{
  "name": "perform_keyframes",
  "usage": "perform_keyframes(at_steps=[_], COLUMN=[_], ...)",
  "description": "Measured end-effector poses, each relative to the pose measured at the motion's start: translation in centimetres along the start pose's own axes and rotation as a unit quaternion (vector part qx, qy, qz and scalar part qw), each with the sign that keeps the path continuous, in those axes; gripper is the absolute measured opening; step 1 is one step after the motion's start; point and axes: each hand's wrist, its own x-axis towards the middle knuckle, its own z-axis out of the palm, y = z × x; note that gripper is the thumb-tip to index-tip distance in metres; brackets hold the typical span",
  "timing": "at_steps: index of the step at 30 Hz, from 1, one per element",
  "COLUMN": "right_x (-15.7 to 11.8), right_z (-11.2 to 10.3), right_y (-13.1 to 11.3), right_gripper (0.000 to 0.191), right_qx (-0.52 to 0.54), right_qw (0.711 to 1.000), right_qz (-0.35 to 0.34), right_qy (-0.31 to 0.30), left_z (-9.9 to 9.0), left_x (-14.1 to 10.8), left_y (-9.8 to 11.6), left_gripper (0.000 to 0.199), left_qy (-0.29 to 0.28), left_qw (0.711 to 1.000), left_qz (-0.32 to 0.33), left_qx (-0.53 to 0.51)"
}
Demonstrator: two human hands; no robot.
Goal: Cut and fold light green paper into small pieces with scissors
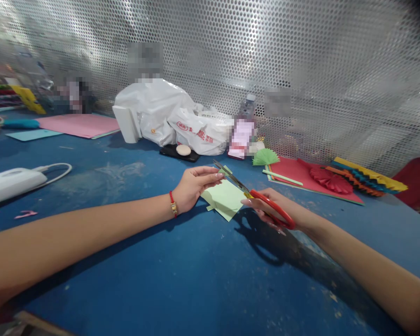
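Between thumb and fingers, my left hand [195, 186] pinches a small piece of light green paper [226, 170], part of which is hidden by the fingers. My right hand [270, 211] is closed around the handles of red-handled scissors [278, 210]. Their blades point up and left, with the tips beside the pinched paper; I cannot tell whether they touch it. Below both hands, pale green paper pieces [227, 200] lie overlapping on the blue table [154, 280].
White plastic bags [161, 112] stand against the perforated metal wall, near a phone [242, 135] propped on a bottle. To the right lie red paper [290, 172], a green paper fan [265, 157] and folded paper strips [371, 175]. A white power bank [16, 183] sits left, before pink paper [80, 125].
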Motion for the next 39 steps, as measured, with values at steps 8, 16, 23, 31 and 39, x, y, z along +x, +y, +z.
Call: perform_keyframes(at_steps=[8,16,23,31,39], right_x=[0.1,0.6,1.3,3.0,2.5], right_z=[0.2,0.0,0.0,-4.1,-3.9], right_y=[-0.2,1.0,1.9,4.5,4.1], right_gripper=[0.054,0.051,0.049,0.024,0.023], right_qx=[-0.001,-0.038,-0.053,-0.440,-0.551], right_qw=[1.000,0.999,0.994,0.829,0.764], right_qz=[0.012,-0.009,-0.042,-0.071,-0.085], right_qy=[0.012,0.024,0.091,0.339,0.325], left_z=[0.0,0.0,-0.1,0.2,0.3], left_x=[0.0,-0.1,-0.1,-0.1,-0.3], left_y=[0.1,0.1,0.1,0.1,-0.1], left_gripper=[0.030,0.028,0.026,0.027,0.023], left_qy=[-0.001,-0.006,-0.008,-0.008,-0.045], left_qw=[1.000,1.000,1.000,0.999,0.991], left_qz=[-0.005,-0.009,-0.009,-0.007,-0.005], left_qx=[-0.002,-0.008,0.002,0.036,0.129])
